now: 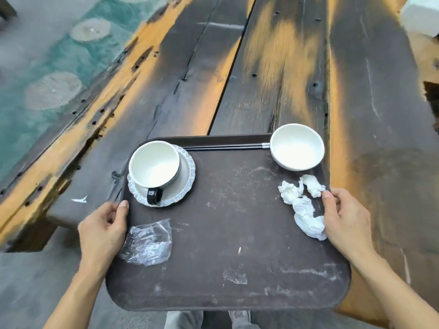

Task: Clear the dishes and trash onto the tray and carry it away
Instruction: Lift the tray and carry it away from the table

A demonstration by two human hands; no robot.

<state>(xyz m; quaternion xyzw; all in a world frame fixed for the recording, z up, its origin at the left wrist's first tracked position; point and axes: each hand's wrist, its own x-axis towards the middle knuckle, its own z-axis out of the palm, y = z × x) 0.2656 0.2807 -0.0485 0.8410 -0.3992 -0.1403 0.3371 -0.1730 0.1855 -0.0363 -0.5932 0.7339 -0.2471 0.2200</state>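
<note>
Head view: both hands grip a brown tray (228, 233), left hand (102, 230) clamped on its left edge, right hand (344, 217) on its right. Cup (154, 163) far-left corner, bowl (297, 147) far-right, tissue (304, 205) right edge, wrapper (148, 243) left edge.

Bench (273, 67): long, made of wide dark brown planks that run away from the camera. Worn patches show yellow-orange wood. Small dark holes dot the boards.
Gap (228, 74): a thin dark line runs between two planks down the middle.
Bench edge (71, 129): the left side is rough and chipped, with orange wood showing.
Floor (28, 269): plain grey near the bottom left.
Blue-green patch (47, 51): on the left of the bench, wavy teal colour with pale round shapes like leaves.
White thing (420, 15): a blurry white block at the top right, on or past the bench. I cannot tell what it is.
Light: soft and even, no strong shadows.
</note>
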